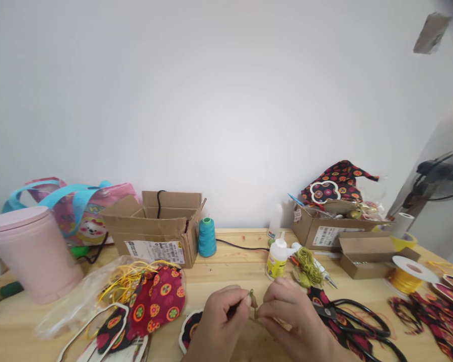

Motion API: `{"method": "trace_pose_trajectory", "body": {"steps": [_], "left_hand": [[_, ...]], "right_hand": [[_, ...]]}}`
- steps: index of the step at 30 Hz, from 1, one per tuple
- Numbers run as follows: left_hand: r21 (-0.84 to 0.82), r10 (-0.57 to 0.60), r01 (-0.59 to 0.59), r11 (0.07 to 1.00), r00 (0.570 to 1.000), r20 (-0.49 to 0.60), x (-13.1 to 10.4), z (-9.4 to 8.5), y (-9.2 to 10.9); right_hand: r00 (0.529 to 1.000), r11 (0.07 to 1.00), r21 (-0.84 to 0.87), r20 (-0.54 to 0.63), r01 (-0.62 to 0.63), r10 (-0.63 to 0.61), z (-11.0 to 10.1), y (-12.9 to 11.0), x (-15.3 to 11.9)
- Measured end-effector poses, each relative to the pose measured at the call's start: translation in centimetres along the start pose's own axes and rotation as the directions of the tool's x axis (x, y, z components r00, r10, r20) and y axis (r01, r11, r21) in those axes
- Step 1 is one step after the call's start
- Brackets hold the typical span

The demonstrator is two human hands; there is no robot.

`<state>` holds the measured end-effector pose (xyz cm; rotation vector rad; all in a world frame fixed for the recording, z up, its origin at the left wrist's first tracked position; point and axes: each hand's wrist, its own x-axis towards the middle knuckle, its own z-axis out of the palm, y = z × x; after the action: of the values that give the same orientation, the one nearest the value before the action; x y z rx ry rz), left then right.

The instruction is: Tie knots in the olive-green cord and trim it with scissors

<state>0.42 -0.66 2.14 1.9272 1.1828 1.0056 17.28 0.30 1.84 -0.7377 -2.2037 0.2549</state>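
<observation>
- While my left hand [222,319] pinches the small, thin olive-green cord [252,292] near its upper end, my right hand [292,314] is closed with its fingertips on the lower part; exactly how they grip is partly hidden.
- The cord lies directly between my hands, its long axis near upright, its top closer to my left fingertips.
- Just beyond my right hand stands a white plastic squeeze bottle with a yellow label [277,264]; black-handled metal scissors [326,311] lie to that hand's right.
</observation>
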Motion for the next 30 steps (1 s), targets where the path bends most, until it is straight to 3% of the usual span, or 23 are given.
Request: {"method": "trace_pose_trajectory", "body": {"steps": [5,10,15,21,25,30], "left_hand": [[0.066,0.044,-0.041,0.997,0.998,-0.039,0.2,-0.3,-0.3],[0.181,0.091,-0.1,0.978,0.994,0.058,0.2,0.1,-0.6],[0.169,0.084,-0.099,0.981,0.992,0.096,0.0,0.1,-0.3],[0.231,0.057,-0.088,0.969,0.988,0.141,0.0,0.0,-0.1],[0.258,0.075,-0.119,0.959,0.982,0.175,-0.2,0.3,-0.3],[0.267,0.052,-0.095,0.959,0.985,0.163,-0.3,0.5,-0.3]], "right_hand": [[0.968,0.956,0.19,-0.067,-0.225,0.241,0.3,0.2,-0.1],[0.96,0.956,0.13,-0.061,-0.263,0.272,0.8,-0.4,0.2],[0.953,0.956,-0.023,-0.083,-0.293,0.29,0.5,0.6,0.3],[0.945,0.935,0.174,-0.057,-0.308,0.322,-0.3,0.3,0.1],[0.929,0.918,0.151,-0.002,-0.366,0.37,0.2,-0.7,0.5],[0.877,0.859,0.179,0.06,-0.48,0.477,0.4,-0.4,0.5]]}}
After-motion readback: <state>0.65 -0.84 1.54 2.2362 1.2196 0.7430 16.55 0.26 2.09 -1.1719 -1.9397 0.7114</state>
